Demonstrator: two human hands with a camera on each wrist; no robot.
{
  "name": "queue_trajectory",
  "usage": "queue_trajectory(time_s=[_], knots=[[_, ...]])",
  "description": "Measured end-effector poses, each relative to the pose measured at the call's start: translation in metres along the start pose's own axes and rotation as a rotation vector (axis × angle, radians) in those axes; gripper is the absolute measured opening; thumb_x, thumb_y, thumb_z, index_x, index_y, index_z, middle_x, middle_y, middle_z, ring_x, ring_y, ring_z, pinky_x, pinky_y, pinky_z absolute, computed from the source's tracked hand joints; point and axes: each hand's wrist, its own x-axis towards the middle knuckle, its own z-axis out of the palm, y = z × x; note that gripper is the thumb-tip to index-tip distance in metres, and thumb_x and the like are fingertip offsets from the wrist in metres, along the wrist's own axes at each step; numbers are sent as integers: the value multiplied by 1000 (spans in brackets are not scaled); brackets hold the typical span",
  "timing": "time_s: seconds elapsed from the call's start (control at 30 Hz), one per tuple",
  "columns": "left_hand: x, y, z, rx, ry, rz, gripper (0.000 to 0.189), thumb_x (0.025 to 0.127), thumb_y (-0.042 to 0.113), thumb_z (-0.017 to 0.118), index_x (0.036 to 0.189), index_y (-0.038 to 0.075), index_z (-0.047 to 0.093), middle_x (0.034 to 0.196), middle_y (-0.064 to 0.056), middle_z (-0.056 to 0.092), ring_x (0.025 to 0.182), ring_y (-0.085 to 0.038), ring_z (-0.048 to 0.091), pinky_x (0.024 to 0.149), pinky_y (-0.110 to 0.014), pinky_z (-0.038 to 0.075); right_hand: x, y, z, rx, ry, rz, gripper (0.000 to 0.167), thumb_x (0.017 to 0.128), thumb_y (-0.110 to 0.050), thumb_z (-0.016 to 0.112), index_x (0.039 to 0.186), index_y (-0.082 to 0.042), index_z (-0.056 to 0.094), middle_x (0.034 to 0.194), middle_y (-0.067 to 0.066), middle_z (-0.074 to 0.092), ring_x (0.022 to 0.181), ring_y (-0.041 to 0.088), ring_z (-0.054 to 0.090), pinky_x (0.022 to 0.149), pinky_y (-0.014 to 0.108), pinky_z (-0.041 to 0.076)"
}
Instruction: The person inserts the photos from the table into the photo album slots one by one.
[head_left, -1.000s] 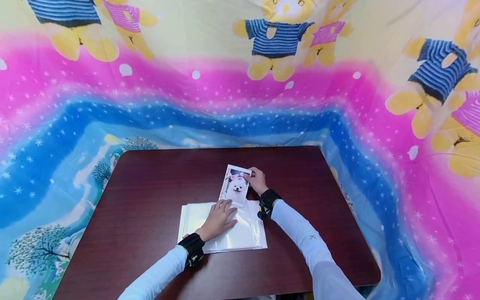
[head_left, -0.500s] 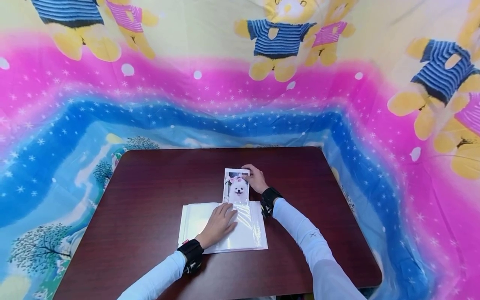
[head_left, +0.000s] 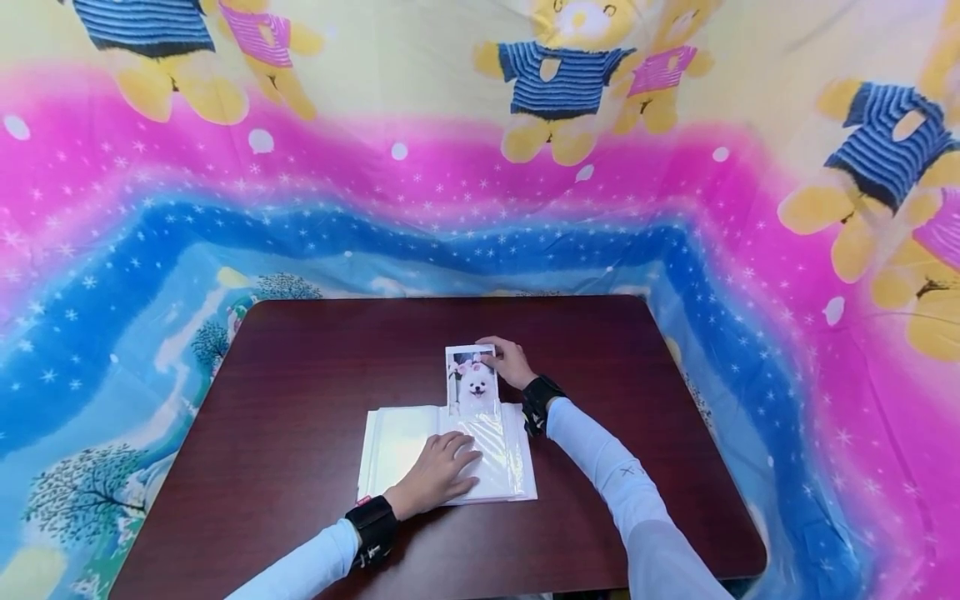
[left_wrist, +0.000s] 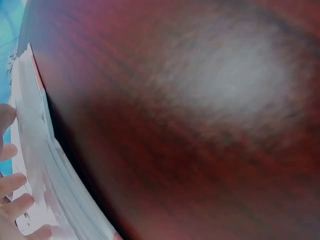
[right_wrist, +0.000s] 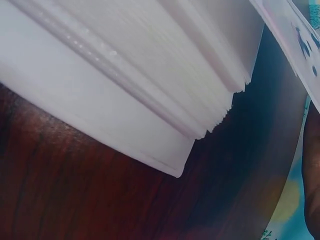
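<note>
A white photo album (head_left: pixel 405 442) lies spread on the table, its clear plastic sleeves shining in the head view. A photo of a fluffy white dog (head_left: pixel 477 385) sticks up past the album's far edge, its lower end inside the right page's sleeve. My right hand (head_left: pixel 512 363) pinches the photo's upper right corner between thumb and fingers. Across the album's lower middle my left hand (head_left: pixel 433 477) rests with fingers spread over the page. The left wrist view shows those fingers (left_wrist: pixel 19 205) on the album; in the right wrist view the photo (right_wrist: pixel 305 50) rises beyond the page edges.
The dark red-brown table (head_left: pixel 315 358) has rounded corners and reaches out around the album on every side. Behind it hangs a cloth (head_left: pixel 420 192) printed with bears and snowflakes, close to the table's far and side edges.
The photo has straightened from a tilt and slid down, its lower end now in the sleeve, with the right hand moving along. My left hand has shifted toward the album's near edge.
</note>
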Motion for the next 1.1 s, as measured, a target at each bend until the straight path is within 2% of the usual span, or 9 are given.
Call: queue_trajectory(time_s=[0.2, 0.33, 0.4, 0.57, 0.67, 0.83, 0.97, 1.1], knots=[[-7, 7, -5, -22, -11, 7, 44, 86, 44, 74, 119, 15, 68, 122, -11, 59, 114, -28, 52, 86, -45, 44, -7, 2, 1, 32, -50, 2, 34, 97, -4, 62, 130, -1, 61, 91, 13, 68, 62, 22, 52, 57, 27, 38], [-10, 9, -5, -43, 4, 26, 46, 84, 46, 75, 118, 15, 68, 122, -11, 59, 113, -27, 53, 87, -44, 44, -12, 3, 2, 48, -97, 10, 34, 97, -4, 62, 131, -1, 61, 72, 20, 59, 53, 16, 42, 54, 27, 34], [-11, 9, -5, -50, 9, 34, 47, 83, 47, 75, 118, 15, 68, 122, -11, 59, 113, -28, 53, 87, -44, 44, -14, 4, 3, 49, -122, 4, 34, 97, -4, 62, 131, 0, 61, 69, 20, 57, 53, 15, 40, 54, 26, 34], [-12, 9, -4, -71, 5, 47, 52, 81, 48, 77, 120, 14, 67, 124, -13, 57, 115, -29, 52, 89, -45, 43, -18, 7, 4, 43, -164, 6, 33, 97, -6, 63, 129, -1, 62, 76, 11, 63, 59, 16, 49, 57, 26, 39], [-13, 9, -4, -87, 1, 45, 53, 81, 46, 78, 121, 13, 67, 125, -14, 57, 116, -29, 51, 90, -46, 43, -20, 9, 4, 44, -186, 11, 32, 97, -8, 63, 129, -3, 63, 78, 11, 64, 61, 17, 52, 59, 27, 41], [-12, 8, -4, -95, 14, 41, 53, 80, 44, 79, 121, 12, 67, 123, -14, 58, 114, -29, 51, 90, -47, 42, -22, 11, 3, 57, -209, 12, 30, 96, -10, 64, 126, -6, 66, 95, 7, 69, 75, 15, 61, 66, 27, 48], [-12, 9, -4, -90, 18, 42, 53, 81, 44, 78, 122, 13, 66, 123, -12, 58, 115, -29, 52, 91, -46, 43, -25, 11, 2, 38, -229, 37, 27, 96, -10, 64, 123, -8, 68, 98, 7, 69, 75, 16, 59, 65, 27, 46], [-13, 10, -4, -113, 27, 37, 51, 81, 42, 79, 121, 12, 67, 124, -13, 58, 115, -29, 52, 91, -46, 43, -30, 8, 3, 13, -249, 52, 25, 98, -12, 63, 122, -9, 69, 109, 6, 68, 82, 17, 58, 70, 28, 46]])
